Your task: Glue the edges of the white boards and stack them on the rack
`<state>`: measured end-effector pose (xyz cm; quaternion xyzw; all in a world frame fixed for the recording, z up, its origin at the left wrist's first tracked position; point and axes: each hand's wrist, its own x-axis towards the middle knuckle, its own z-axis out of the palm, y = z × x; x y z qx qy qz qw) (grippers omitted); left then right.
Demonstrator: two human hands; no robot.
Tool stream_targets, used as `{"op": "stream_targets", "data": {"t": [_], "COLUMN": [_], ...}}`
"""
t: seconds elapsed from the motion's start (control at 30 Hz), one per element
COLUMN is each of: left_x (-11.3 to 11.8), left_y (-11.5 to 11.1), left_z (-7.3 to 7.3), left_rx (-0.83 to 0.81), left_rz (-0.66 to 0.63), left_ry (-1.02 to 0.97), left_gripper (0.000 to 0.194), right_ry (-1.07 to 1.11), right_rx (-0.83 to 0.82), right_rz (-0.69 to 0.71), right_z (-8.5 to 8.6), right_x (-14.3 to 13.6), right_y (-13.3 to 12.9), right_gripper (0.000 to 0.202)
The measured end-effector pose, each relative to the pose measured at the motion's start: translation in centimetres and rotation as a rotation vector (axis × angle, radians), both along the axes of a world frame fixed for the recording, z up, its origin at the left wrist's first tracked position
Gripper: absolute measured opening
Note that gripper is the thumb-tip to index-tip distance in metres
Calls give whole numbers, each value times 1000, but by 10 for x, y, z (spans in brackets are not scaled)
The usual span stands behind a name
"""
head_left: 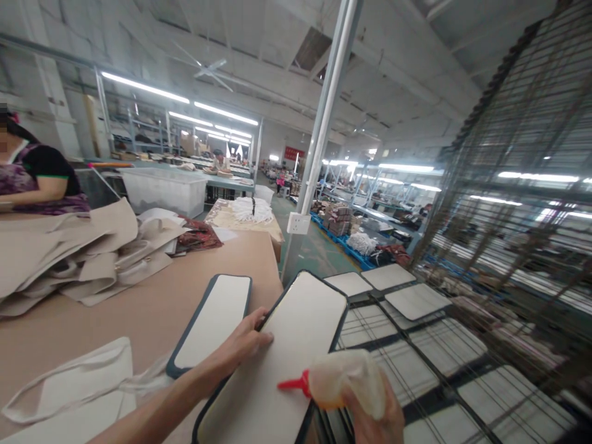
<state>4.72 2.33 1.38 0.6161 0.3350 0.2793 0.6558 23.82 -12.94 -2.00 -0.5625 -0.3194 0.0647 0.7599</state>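
Observation:
My left hand (252, 338) grips the left edge of a long pale panel with a dark rim (300, 320), thumb on its top face. The panel is tilted, partly over the table edge. In my right hand (377, 407) is a translucent squeeze bottle (345, 379) with a red nozzle. The nozzle points left, over the lower part of the panel; I cannot tell whether it touches. A second dark-rimmed pale panel (215, 320) lies on the table just left of my left hand.
A wire rack (407, 336) with several pale panels stands at right, its mesh rising beside it. Beige cut pieces (92, 253) and straps (87, 382) lie on the brown table (240, 253). A metal post (319, 123) stands ahead. A person (41, 163) works at left.

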Motion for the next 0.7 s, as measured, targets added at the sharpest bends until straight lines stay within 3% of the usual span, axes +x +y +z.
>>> {"op": "stream_targets", "data": {"t": [0.1,0.17,0.3,0.37,0.5,0.57,0.7], "left_x": [5,10,19,23,36,47,73], "left_y": [-6,-8,-8,-11,-27,-35,-41], "left_z": [4,4,1,3,11,11,0], "left_rx": [-51,-91,-140,-133,-97,-95,-91], "left_rz": [-65,-90,-87,-85,-135,-146,-164], "left_ry": [-12,-48,-111,-93,-66,-48,-1], "left_gripper": [47,50,54,54,52,51,52], "right_ry": [147,157,59,2,68,53,54], "right_rx": [179,229,1,-45,134,124,7], "right_rz": [-147,-211,-141,-106,-239,-257,-82], "right_z": [22,25,-2,-8,17,25,13], "right_x": [27,36,19,14,41,53,47], "right_y": [5,2,-21,-28,-22,-21,-41], "right_gripper": [48,48,46,49,56,58,56]}}
